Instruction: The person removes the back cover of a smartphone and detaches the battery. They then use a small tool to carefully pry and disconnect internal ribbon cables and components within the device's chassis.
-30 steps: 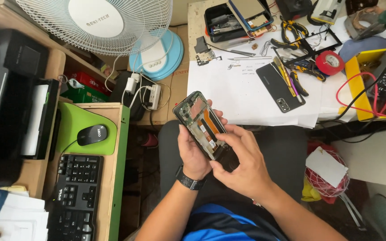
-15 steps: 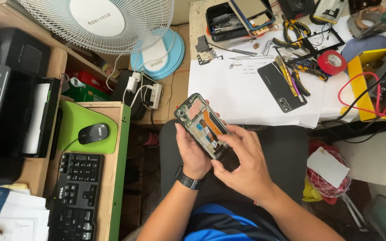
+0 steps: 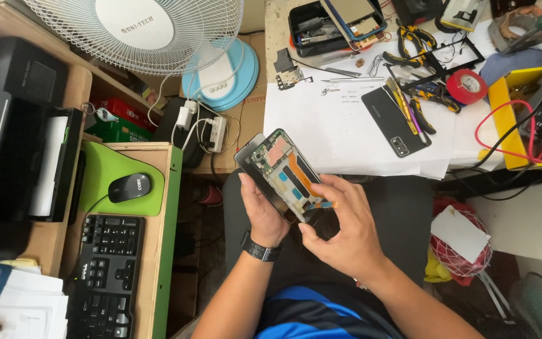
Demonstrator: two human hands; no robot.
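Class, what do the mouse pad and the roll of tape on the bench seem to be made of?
Mouse pad: probably soft foam or fabric, matte green, with no glare. Roll of tape: likely glossy red vinyl, judging by its smooth, slightly shiny wound band.

Left hand (image 3: pixel 265 210) had a black wristwatch (image 3: pixel 260 250); right hand (image 3: pixel 340 235) bare, no rings; blue shirt (image 3: pixel 312 314) w/ dark stripes.

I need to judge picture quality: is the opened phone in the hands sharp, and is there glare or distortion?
Head view: the opened phone looks sharp; left hand and right hand show no motion blur; light is even and soft, no strong glare; the fan bends slightly near the frame edge.
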